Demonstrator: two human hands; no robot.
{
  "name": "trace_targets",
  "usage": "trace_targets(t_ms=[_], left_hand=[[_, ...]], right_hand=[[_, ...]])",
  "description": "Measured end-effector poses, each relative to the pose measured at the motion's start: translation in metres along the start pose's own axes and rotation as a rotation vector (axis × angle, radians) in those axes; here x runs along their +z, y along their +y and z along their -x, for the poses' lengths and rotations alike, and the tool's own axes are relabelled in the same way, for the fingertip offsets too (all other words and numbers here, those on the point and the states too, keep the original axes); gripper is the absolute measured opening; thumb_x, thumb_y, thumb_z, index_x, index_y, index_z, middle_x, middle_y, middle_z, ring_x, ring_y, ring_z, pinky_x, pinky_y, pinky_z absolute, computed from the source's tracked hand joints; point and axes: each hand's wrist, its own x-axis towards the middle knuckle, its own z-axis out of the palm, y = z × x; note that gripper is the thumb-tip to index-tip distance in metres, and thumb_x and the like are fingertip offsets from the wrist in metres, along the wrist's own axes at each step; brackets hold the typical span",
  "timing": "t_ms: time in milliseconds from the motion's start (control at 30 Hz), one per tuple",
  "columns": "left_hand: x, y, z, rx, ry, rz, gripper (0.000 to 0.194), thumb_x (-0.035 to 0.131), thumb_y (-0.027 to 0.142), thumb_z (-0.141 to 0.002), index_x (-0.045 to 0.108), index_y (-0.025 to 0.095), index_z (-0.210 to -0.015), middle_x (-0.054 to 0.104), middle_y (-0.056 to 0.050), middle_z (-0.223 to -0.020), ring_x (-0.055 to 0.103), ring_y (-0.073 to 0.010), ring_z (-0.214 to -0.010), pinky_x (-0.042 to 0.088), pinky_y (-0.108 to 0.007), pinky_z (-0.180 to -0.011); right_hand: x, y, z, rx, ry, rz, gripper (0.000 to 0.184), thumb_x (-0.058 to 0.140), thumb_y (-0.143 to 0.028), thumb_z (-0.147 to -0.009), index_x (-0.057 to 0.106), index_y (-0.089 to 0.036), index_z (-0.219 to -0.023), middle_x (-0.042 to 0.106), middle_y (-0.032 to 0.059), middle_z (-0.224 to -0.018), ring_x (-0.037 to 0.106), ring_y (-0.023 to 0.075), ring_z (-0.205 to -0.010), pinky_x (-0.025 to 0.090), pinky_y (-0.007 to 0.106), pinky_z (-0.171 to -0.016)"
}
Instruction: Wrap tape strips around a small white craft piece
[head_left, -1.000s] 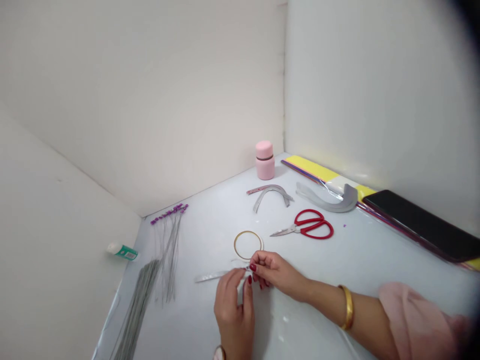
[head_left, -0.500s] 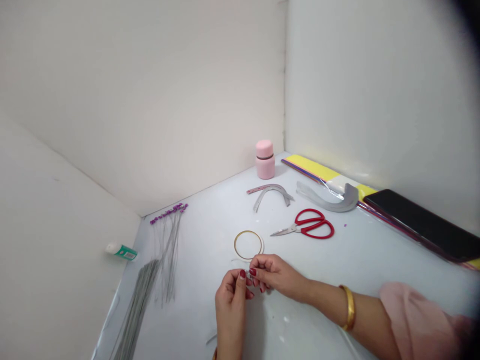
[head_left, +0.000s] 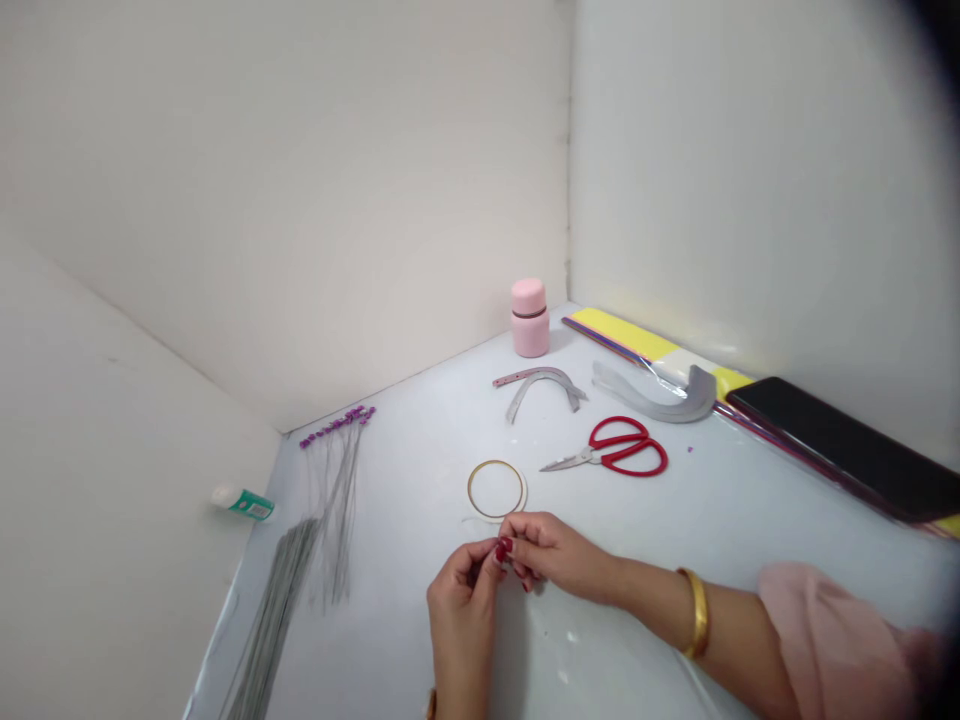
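Observation:
My left hand (head_left: pixel 459 610) and my right hand (head_left: pixel 551 552) meet fingertip to fingertip near the front of the white table (head_left: pixel 735 520). Both are pinched shut on something small and pale that I cannot make out; in the earlier frames it was a thin silvery strip. A gold bangle (head_left: pixel 695 612) sits on my right wrist. Just beyond the fingers a thin gold ring (head_left: pixel 496 489) lies flat on the table.
Red-handled scissors (head_left: pixel 619 449) lie right of the ring. Behind them are curved silver strips (head_left: pixel 541 384), a larger silver strip (head_left: pixel 660 396), a pink jar (head_left: pixel 529 318), coloured sheets (head_left: pixel 630 338) and a black phone (head_left: pixel 840 442). At left lie purple-tipped wires (head_left: pixel 337 470), a wire bundle (head_left: pixel 270 620) and a glue bottle (head_left: pixel 244 501).
A second ago a silvery strip stretched out to the left from my fingers. It has been drawn in, and my hands have closed tighter together.

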Motion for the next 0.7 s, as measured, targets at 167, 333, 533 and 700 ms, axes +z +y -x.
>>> trace_targets(t_ms=[167, 333, 533, 700], left_hand=[[0.0012, -0.0043, -0.0018, -0.114, 0.000, 0.152, 0.012, 0.067, 0.026, -0.068, 0.068, 0.015, -0.070, 0.063, 0.001, -0.058, 0.052, -0.0106, -0.058, 0.041, -0.019, -0.058], [0.0038, -0.0048, -0.0014, -0.257, -0.049, 0.371, 0.011, 0.067, 0.023, -0.070, 0.065, 0.012, -0.069, 0.058, 0.002, -0.056, 0.048, -0.0063, -0.052, 0.039, -0.016, -0.053], [0.0027, -0.0003, -0.0020, -0.393, -0.141, 0.609, 0.009, 0.069, 0.018, -0.067, 0.065, 0.010, -0.068, 0.058, -0.001, -0.063, 0.050, -0.0053, -0.053, 0.043, -0.017, -0.054], [0.0027, 0.0028, -0.0011, -0.375, -0.157, 0.696, 0.011, 0.066, 0.020, -0.071, 0.064, 0.010, -0.069, 0.058, -0.001, -0.061, 0.051, -0.0064, -0.053, 0.044, -0.018, -0.056]], right_hand=[[0.0002, -0.0007, 0.0013, -0.065, 0.026, 0.096, 0.027, 0.046, -0.040, -0.084, 0.046, -0.016, -0.072, 0.047, -0.0041, -0.056, 0.046, 0.0077, -0.047, 0.034, 0.019, -0.045], [-0.0027, -0.0028, 0.0041, -0.153, 0.056, 0.220, 0.020, 0.047, -0.029, -0.084, 0.051, -0.015, -0.070, 0.050, -0.0027, -0.057, 0.043, 0.0082, -0.052, 0.033, 0.020, -0.051], [-0.0026, 0.0003, 0.0038, -0.152, 0.017, 0.231, 0.020, 0.044, -0.031, -0.086, 0.051, -0.015, -0.074, 0.056, 0.0001, -0.062, 0.046, 0.0089, -0.051, 0.035, 0.020, -0.049], [-0.0014, 0.0010, 0.0018, -0.108, -0.003, 0.174, 0.024, 0.042, -0.036, -0.087, 0.046, -0.016, -0.074, 0.058, 0.0009, -0.063, 0.047, 0.0083, -0.048, 0.037, 0.019, -0.046]])
